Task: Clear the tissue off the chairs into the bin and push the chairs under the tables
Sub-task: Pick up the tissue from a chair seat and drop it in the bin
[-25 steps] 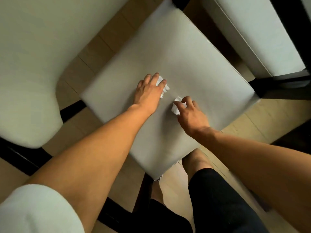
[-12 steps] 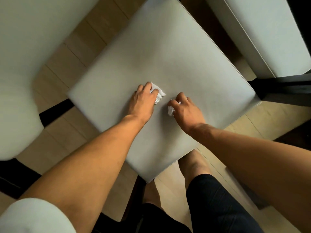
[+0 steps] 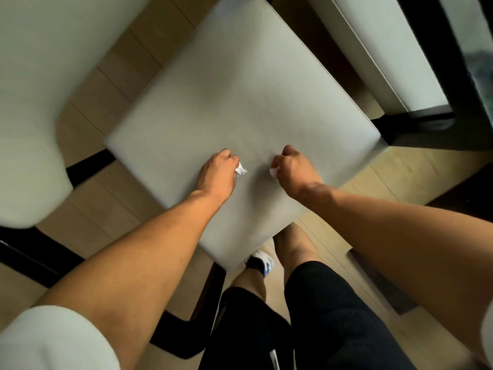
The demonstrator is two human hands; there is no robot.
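Tissue is weightless, soft, easily torn; my left hand (image 3: 217, 170) grips one scrap (image 3: 241, 169), my right hand (image 3: 294, 166) another (image 3: 274, 172), both just above the chair seat (image 3: 240, 97) (fists closed, so nothing should flutter free).

Pale seat, white scraps
Grey-white chair seat (image 3: 240, 108); white tissue (image 3: 241, 170); black shorts (image 3: 333, 316); tan plank floor (image 3: 106, 209); white-and-blue shoe (image 3: 264, 260)

crumpled white tissue (image 3: 241, 170) above pale chair seat (image 3: 240, 89)
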